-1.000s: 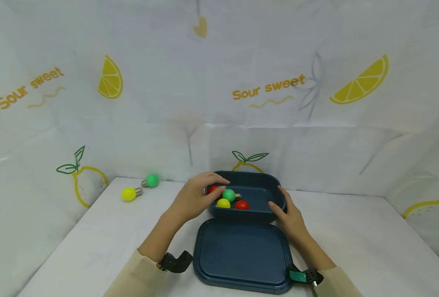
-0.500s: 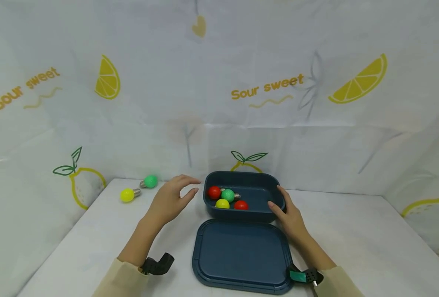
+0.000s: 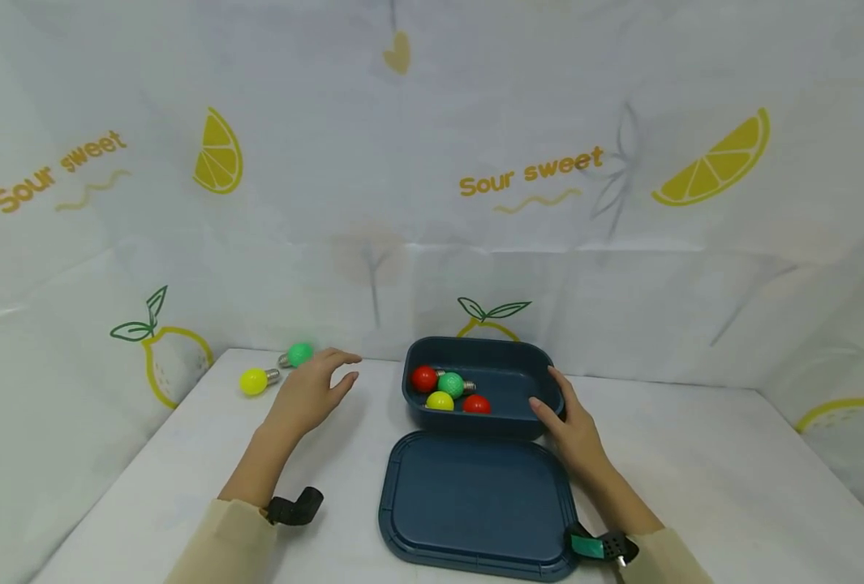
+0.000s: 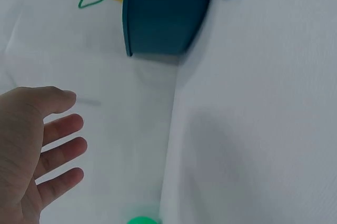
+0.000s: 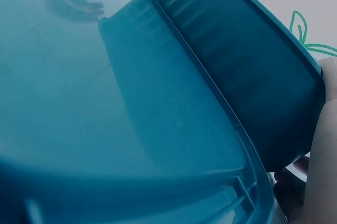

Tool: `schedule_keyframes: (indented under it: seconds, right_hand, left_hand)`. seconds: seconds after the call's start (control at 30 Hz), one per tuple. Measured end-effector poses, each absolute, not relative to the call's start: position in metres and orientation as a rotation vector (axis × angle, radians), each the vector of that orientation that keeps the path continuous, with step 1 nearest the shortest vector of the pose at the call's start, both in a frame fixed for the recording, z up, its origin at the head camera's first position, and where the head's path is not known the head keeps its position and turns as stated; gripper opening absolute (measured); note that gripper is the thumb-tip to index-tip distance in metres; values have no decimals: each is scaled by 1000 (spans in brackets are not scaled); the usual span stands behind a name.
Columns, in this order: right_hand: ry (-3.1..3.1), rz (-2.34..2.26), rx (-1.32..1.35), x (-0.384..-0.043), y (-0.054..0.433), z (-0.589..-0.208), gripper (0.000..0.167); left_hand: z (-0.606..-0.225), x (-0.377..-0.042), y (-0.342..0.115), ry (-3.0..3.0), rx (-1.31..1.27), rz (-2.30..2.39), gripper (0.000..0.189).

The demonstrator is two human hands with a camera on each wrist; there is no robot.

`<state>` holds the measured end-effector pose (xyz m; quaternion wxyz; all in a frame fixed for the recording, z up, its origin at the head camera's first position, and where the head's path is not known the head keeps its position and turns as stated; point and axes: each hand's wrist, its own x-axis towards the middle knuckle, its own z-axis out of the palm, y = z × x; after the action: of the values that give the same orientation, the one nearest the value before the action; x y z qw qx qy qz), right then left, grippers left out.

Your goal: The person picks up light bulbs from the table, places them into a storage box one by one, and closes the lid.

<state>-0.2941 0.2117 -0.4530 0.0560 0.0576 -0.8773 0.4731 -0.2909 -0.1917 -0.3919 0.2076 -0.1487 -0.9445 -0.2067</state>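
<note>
My left hand (image 3: 306,395) hovers above the table left of the dark blue box (image 3: 493,422), fingers loosely spread and nothing in them. Just beyond it lie a green light bulb (image 3: 300,353) and a yellow light bulb (image 3: 253,381). With thumb at the rim and fingers along the outside, my right hand (image 3: 576,430) grips the box's right end. Inside the box sit a red bulb (image 3: 424,379), a green bulb (image 3: 449,384), a yellow bulb (image 3: 440,401) and another red bulb (image 3: 477,404), all towards its left. The left wrist view shows the left hand (image 4: 23,150) apart from the box (image 4: 163,13).
A dark blue lid (image 3: 475,503) lies flat on the white table (image 3: 694,470), directly in front of the box and between my forearms. Behind the box rises a white cloth backdrop (image 3: 315,211) with lemon prints.
My left hand has withdrawn from over the box's left end and moved left towards the loose bulbs, uncovering the red bulb there. The right hand stays on the box.
</note>
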Motion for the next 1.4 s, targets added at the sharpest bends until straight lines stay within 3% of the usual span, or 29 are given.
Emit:
schedule_keyframes:
  seconds: [0.67,1.4]
  right_hand:
    - [-2681,1420,153,-296,212,-453,73]
    - [-2659,1433,174,-298,214,-455,72]
  left_hand:
    - [-401,-296,-244,-2743,-193,-631,36]
    - [-421,-302,-247,-2890,-86,-663,37]
